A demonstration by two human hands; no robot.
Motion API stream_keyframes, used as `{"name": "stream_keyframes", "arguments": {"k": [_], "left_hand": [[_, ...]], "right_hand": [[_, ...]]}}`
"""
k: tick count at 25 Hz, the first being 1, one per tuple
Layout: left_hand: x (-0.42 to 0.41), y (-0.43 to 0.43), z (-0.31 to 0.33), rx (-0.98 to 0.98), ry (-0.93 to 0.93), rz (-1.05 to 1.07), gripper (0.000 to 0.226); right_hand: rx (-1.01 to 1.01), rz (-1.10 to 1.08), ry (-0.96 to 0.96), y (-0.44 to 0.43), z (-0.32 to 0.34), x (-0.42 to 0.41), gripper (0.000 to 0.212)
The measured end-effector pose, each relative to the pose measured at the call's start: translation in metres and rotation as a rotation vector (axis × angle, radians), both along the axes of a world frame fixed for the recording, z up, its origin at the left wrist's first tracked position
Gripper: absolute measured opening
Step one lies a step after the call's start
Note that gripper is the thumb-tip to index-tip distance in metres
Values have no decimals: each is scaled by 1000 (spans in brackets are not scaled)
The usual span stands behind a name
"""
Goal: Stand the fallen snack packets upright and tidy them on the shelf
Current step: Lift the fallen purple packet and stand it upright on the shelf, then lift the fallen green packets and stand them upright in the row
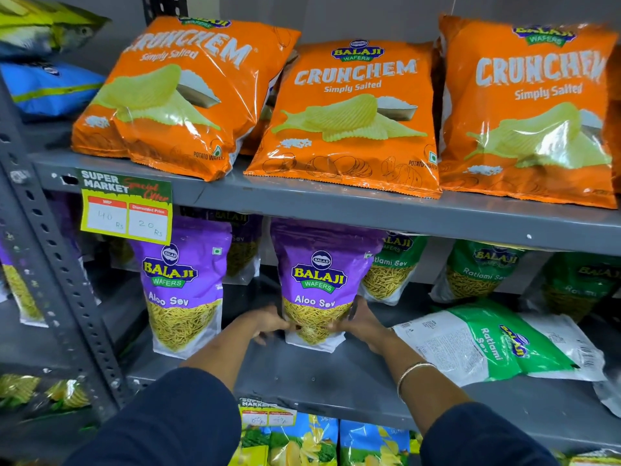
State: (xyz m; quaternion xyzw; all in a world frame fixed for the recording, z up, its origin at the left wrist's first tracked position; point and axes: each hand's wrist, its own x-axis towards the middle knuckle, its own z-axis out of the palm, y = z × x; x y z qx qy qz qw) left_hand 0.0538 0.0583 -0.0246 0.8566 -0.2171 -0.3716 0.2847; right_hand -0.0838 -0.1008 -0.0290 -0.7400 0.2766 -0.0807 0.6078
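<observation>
Grey metal shelf [336, 375] under your hands — your left hand [268, 322] and right hand [361, 322] clasp the lower sides of an upright purple Aloo Sev packet [316, 280], fingers wrapped around it. Just beyond your right fingers a green Ratlami Sev packet [497, 341] lies flat; left of your left fingers stands a second Aloo Sev packet [183, 287] — upright, untouched

Pretty bright, even overhead light, and it throws white glare streaks across the shiny orange Crunchem packets [349, 119]. Under that upper shelf [369, 210] it gets dimmer, with the back rows in shadow. Edges look stretched and smeary, especially beside the rightmost packet.
</observation>
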Motion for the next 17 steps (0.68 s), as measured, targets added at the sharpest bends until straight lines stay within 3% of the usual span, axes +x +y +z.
{"name": "stream_keyframes", "arguments": {"k": [2, 5, 6, 8, 10, 12, 13, 15, 17], "left_hand": [[-6, -5, 7, 235, 120, -102, 22], [-33, -39, 21, 405, 383, -385, 32], [-46, -54, 25, 381, 406, -457, 33], [-72, -90, 28, 154, 325, -466, 33], [-98, -128, 28, -157, 118, -398, 33], [-113, -158, 19, -303, -61, -345, 25], [-118, -169, 12, -307, -66, -331, 32], [-124, -182, -4, -208, 12, -335, 67], [-128, -186, -13, -204, 32, -332, 77]], "right_hand": [[-147, -150, 104, -9, 5, -4, 75], [-306, -518, 130, -34, 23, -28, 42], [-334, -645, 98, -42, 30, -39, 36], [-407, -928, 86, -54, 36, -71, 40], [-459, -1171, 316, -61, 29, -111, 62], [-264, -1127, 540, -68, 15, -144, 74], [-51, -1011, 490, -69, 8, -155, 70], [406, -781, 197, -66, -1, -164, 51], [571, -731, 74, -68, -6, -162, 36]]}}
